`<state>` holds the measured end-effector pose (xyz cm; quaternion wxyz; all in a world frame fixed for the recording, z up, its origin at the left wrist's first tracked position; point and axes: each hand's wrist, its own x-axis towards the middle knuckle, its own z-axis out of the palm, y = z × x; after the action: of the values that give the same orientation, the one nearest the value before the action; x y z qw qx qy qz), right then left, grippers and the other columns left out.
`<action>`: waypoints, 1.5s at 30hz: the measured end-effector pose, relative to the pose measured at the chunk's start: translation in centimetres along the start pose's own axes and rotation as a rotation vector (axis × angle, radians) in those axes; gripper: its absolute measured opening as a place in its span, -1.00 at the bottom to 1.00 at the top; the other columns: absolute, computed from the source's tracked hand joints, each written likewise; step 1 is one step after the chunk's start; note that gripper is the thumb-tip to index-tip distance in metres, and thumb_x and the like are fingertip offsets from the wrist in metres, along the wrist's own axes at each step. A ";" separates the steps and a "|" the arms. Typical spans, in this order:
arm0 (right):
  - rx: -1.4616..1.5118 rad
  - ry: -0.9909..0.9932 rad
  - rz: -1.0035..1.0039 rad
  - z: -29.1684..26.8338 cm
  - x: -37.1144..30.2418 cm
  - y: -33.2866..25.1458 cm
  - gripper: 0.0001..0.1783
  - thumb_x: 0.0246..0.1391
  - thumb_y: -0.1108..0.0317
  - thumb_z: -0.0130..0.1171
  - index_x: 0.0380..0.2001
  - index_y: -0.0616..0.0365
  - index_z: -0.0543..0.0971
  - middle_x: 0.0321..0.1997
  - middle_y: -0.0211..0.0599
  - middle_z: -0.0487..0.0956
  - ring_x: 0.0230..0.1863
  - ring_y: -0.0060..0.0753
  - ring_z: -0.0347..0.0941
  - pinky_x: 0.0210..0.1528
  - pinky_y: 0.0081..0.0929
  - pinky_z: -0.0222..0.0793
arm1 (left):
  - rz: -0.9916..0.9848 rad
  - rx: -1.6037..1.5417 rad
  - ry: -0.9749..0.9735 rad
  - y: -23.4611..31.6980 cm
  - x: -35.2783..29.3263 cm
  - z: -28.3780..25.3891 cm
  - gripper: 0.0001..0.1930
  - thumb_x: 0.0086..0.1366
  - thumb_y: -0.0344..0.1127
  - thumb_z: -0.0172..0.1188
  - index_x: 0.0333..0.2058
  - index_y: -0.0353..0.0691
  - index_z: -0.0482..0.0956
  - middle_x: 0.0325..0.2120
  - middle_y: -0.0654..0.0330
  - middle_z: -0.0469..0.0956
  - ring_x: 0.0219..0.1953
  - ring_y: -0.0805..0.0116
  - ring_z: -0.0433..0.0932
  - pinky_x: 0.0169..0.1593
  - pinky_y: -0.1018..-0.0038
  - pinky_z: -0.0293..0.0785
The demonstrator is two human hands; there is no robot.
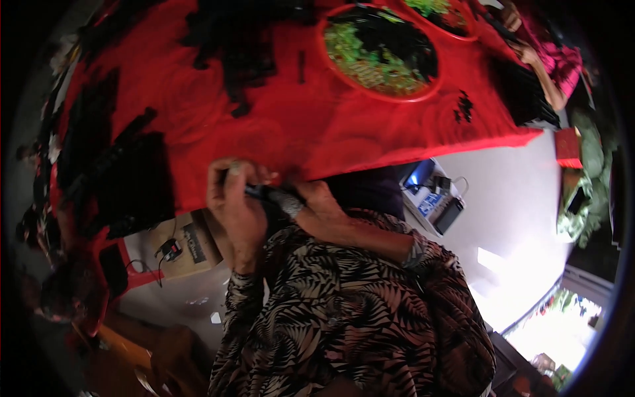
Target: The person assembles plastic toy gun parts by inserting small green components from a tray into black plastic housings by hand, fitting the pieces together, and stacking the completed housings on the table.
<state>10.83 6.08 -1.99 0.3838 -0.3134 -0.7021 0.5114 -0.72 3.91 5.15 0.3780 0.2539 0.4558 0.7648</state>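
Note:
Over the near edge of the red cloth (pixel 284 135), my two hands are close together in front of my body. My left hand (pixel 237 208) is raised, its fingers curled in a pinch; what lies between the fingertips is too blurred to make out. My right hand (pixel 316 204) is closed around a narrow dark piece (pixel 258 191) with a grey, rough-looking part behind it. The dark tip of this piece points at my left palm and seems to touch it.
On the cloth stand two red-rimmed round trays, the nearer tray (pixel 417 96) holding green and yellow pieces. Black items (pixel 248 63) lie at the far left. Below are a cardboard box (pixel 178 246) and a white box (pixel 430 215). A person in pink (pixel 552 59) works at far right.

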 end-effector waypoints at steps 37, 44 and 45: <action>0.725 -0.183 0.299 1.3 -3.0 2.9 -0.74 0.23 0.54 -0.17 -0.14 0.28 0.51 -0.31 -0.52 0.49 -0.25 -0.71 0.36 -0.12 -0.64 0.33 | -0.041 0.263 0.052 -0.1 -1.7 0.5 -0.82 0.28 -0.35 0.21 -0.43 -0.28 0.43 -0.69 0.35 0.43 -0.64 0.66 0.36 -0.55 0.65 0.27; 0.389 -0.326 0.479 0.0 0.5 -1.7 -0.71 0.28 0.33 0.04 -0.01 0.27 0.46 -0.27 -0.42 0.57 -0.33 -0.68 0.43 -0.25 -0.64 0.38 | -0.043 -0.022 0.040 0.3 0.6 -1.3 -0.85 0.31 -0.36 0.14 -0.42 -0.25 0.41 -0.64 0.29 0.40 -0.61 0.52 0.42 -0.49 0.58 0.36; 0.428 -0.343 0.482 -0.2 0.4 -1.9 -0.69 0.28 0.31 0.05 0.01 0.24 0.42 -0.26 -0.34 0.58 -0.36 -0.63 0.45 -0.29 -0.61 0.41 | -0.088 -0.081 0.054 0.0 1.3 -2.1 -0.85 0.33 -0.35 0.08 -0.42 -0.23 0.39 -0.62 0.28 0.35 -0.59 0.47 0.39 -0.48 0.53 0.37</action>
<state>10.72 5.97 -0.08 0.1859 -0.2923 -0.5394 0.7675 -3.07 3.92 4.23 0.4090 0.1975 0.4454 0.7716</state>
